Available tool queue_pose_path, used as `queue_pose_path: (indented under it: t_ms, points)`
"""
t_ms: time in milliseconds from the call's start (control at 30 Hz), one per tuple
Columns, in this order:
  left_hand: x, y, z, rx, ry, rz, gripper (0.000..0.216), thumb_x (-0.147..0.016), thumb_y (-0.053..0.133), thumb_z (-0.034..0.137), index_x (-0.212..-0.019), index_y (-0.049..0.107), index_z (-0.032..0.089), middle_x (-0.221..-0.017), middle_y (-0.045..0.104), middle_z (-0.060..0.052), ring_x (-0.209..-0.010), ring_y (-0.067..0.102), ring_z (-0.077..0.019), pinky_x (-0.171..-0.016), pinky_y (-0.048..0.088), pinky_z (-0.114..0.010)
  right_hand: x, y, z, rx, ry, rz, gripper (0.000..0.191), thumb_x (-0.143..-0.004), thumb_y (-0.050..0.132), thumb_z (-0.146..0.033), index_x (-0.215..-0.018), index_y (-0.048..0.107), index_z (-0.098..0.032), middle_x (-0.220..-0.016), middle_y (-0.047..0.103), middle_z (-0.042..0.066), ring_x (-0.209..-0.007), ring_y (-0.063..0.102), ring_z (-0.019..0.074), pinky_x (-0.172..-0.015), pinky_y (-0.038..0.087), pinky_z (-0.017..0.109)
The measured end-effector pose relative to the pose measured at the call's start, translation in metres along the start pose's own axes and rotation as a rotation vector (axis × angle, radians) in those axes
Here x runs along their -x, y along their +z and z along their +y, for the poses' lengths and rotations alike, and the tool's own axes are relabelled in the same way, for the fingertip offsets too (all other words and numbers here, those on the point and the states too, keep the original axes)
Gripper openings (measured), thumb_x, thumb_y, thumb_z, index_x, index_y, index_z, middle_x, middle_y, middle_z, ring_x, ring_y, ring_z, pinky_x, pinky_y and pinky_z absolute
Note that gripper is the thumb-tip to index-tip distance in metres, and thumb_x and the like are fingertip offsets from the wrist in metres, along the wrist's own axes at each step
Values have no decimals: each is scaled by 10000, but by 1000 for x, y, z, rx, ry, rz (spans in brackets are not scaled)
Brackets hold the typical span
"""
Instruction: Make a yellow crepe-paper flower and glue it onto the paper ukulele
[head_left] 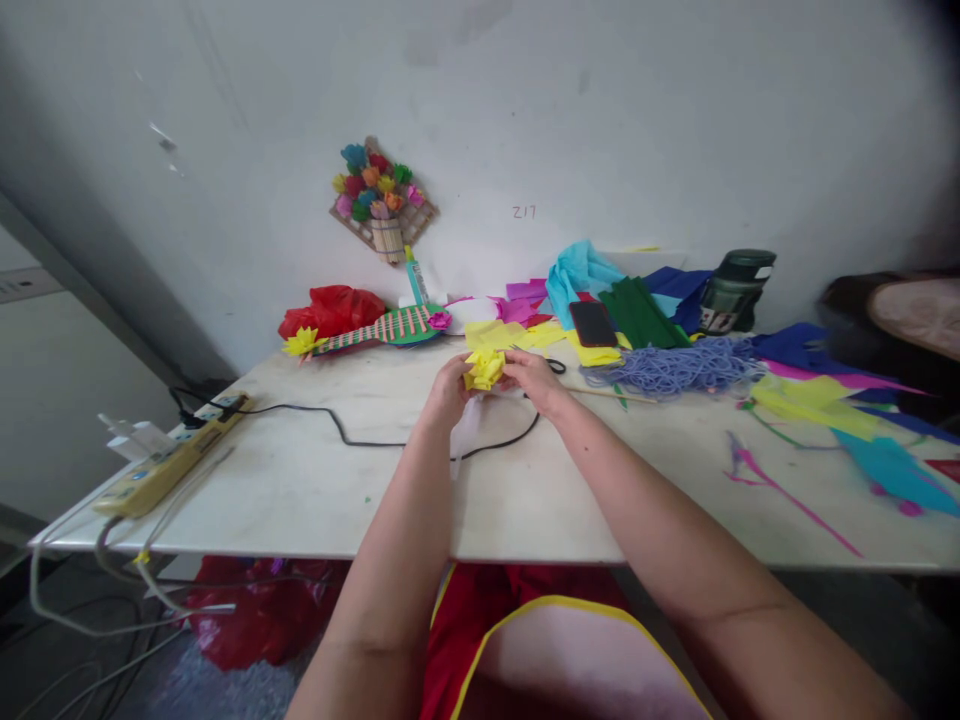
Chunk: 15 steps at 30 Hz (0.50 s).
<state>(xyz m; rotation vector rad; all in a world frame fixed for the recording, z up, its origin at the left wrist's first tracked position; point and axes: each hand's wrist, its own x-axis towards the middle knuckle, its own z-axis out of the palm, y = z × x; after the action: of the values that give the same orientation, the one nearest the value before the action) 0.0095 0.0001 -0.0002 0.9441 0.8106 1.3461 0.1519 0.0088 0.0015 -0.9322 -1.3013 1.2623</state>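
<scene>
A yellow paper flower (485,369) is held between both of my hands, just above the middle of the white table (540,500). My left hand (448,385) is closed on its left side, and my right hand (531,378) pinches its right side. Below the flower hangs a whitish translucent strip (466,430); what it is made of I cannot tell. A black cable (367,443) runs across the tabletop beneath my hands. Behind them lie sheets of yellow crepe paper (491,335).
At left is a power strip (176,455) with plugs. Farther back lie a guitar-shaped craft (375,328), red plastic bag (337,310), phone (592,324) and blue-purple cord bundle (675,368). A dark bottle (736,290) stands back right. Colored paper scraps (817,405) cover the right side.
</scene>
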Motion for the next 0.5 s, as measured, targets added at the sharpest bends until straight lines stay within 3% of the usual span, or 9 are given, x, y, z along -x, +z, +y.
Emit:
queue_pose_path:
  t_ms: [167,500]
  points:
    - [1,4,2,94,-16,-18,280,-699,452,153,-915,629,159,-852,667,-78,-778,633,-184,-573,490,-252,0,0,1,48,-37,48,271,-639,527,-107,-872,657,-158,-815,684,1,-589,592,93,-555,493,221]
    - [4,2,5,259,-40,-68,292,-769,486,240,-1020,613,163,-975,665,-101,-912,637,-219,-739,510,-328,0,0,3,22,-46,57,197,-618,549,-103,-787,628,-166,-690,660,-20,-587,598,102,-525,473,209]
